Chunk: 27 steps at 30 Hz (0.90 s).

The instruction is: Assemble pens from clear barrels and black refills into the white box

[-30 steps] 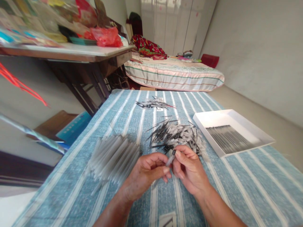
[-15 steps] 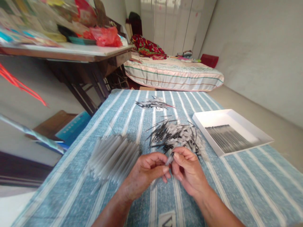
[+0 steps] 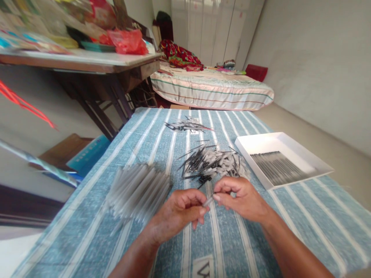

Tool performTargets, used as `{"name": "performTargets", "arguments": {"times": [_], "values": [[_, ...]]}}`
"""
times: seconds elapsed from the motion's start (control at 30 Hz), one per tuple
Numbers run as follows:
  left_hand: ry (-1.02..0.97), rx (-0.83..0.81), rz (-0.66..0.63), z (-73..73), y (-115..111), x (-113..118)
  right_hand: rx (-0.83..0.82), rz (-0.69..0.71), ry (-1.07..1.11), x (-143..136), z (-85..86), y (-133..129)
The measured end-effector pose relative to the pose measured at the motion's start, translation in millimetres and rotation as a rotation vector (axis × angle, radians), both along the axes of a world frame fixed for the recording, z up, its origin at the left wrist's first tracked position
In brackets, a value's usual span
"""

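Note:
Over the front of the striped cloth, my left hand (image 3: 184, 208) is closed around a thin grey see-through tube (image 3: 208, 201), which pokes out past the thumb. My right hand (image 3: 239, 197) pinches the tube's dark upper end between thumb and fingertips. What part of the tube lies inside the left fingers is hidden. Just beyond my hands lies a loose pile of black sticks and pale translucent pieces (image 3: 214, 164). Left of my left hand, a thick stack of grey tubes (image 3: 139, 193) lies side by side, slightly blurred.
A white open box (image 3: 314, 164) at the right holds a row of dark slim sticks (image 3: 275, 168). Farther back is a smaller heap of thin pieces (image 3: 187, 124). A cluttered side table (image 3: 116, 63) stands at left, and a bed (image 3: 214, 88) is beyond the cloth-covered table (image 3: 162, 251).
My right hand has shifted to the right and turned flatter, with its fingertips at the tube's dark end. My left hand has stayed nearly in place, still gripping the tube.

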<state>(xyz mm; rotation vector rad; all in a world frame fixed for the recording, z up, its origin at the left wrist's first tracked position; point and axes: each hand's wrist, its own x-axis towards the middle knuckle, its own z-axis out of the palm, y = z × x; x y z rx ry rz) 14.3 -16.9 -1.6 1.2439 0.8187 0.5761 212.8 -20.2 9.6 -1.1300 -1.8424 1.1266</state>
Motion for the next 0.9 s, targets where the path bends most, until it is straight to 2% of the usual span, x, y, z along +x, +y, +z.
{"name": "performTargets", "arguments": {"times": [0.2, 0.43, 0.53, 0.67, 0.9], "values": [[0.047, 0.012, -0.027, -1.6, -0.3, -0.2, -0.036, 0.063, -0.05, 2.6, -1.0, 1.3], [0.145, 0.058, -0.014, -2.6, -2.1, 2.8, -0.135, 0.001, -0.129, -2.2, -13.1, -1.7], [0.151, 0.057, -0.02, -3.5, -1.9, 3.1, -0.182, -0.001, -0.082, 1.1, -14.7, -1.9], [0.164, 0.056, -0.007, -2.7, -1.5, 3.5, -0.196, 0.021, 0.021, 5.2, -14.3, -3.4], [0.123, 0.037, 0.008, -2.7, -1.9, 4.4, -0.178, -0.047, -0.081, 0.1, -17.2, -6.2]]}}
